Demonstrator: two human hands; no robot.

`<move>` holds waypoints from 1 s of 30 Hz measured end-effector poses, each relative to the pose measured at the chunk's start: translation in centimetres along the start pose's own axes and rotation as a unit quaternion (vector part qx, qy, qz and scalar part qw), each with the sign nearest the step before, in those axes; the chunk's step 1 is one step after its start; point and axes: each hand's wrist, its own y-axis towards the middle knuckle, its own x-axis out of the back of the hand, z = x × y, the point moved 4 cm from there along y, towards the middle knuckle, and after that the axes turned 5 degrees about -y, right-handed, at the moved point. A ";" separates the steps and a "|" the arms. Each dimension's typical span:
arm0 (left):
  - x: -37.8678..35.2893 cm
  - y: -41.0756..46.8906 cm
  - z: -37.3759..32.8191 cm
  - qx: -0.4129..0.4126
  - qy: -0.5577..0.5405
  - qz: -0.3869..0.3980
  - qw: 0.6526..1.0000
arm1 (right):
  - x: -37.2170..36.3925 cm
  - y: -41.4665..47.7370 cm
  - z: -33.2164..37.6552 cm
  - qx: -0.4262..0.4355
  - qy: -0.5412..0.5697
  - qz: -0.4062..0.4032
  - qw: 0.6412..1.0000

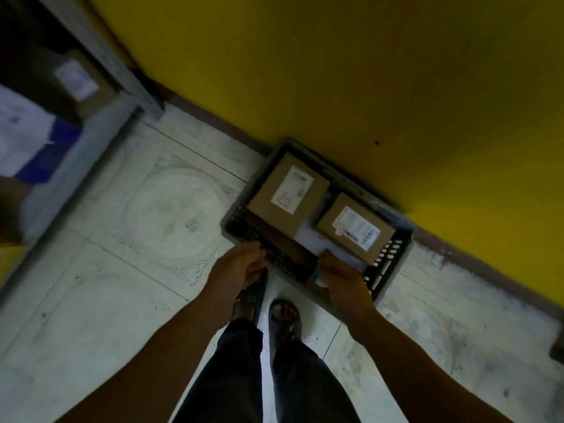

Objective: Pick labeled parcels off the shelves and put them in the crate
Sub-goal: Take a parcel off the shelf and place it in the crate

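Note:
A dark slotted crate (393,254) stands on the floor against the yellow wall. Inside it lie two cardboard parcels with white labels, a larger one (274,203) at the left and a smaller one (332,227) at the right, with something white beneath them. My left hand (241,267) and my right hand (341,282) are at the crate's near rim. Between them is a dark brown parcel (287,245), low over the crate's near side, with one hand gripping each end. Its label is not visible.
A grey metal shelf frame (100,123) runs along the upper left. It holds a labelled cardboard box (76,77) and a white and blue package (27,138). My sandalled feet (283,315) stand on the pale tiles just before the crate.

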 end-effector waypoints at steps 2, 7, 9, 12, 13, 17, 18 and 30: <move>1.3 -2.9 -0.2 -0.005 -0.026 -0.011 1.000 | -0.3 -1.6 1.2 0.038 -0.057 0.026 0.997; 4.7 -9.9 -0.2 -0.049 -0.093 -0.020 0.994 | -1.5 -6.8 3.6 0.086 -0.166 0.050 0.981; 7.9 -13.5 -0.8 -0.077 -0.154 -0.049 0.984 | -3.9 -9.5 5.6 0.099 -0.207 0.090 0.969; 11.2 -16.9 -0.9 -0.098 -0.210 -0.076 0.970 | -7.4 -12.1 7.0 0.106 -0.246 0.155 0.951; 12.7 -18.2 -1.0 -0.106 -0.231 -0.092 0.963 | -8.9 -13.2 7.7 0.113 -0.259 0.168 0.944; 17.9 -22.7 0.4 -0.116 -0.314 -0.138 0.932 | -14.2 -17.5 9.9 0.132 -0.286 0.207 0.926; 19.4 -24.0 0.8 -0.127 -0.335 -0.147 0.922 | -15.6 -18.4 10.2 0.138 -0.292 0.215 0.922; 38.2 -38.2 9.7 -0.214 -0.471 -0.243 0.820 | -34.1 -35.3 7.6 0.193 -0.355 0.332 0.852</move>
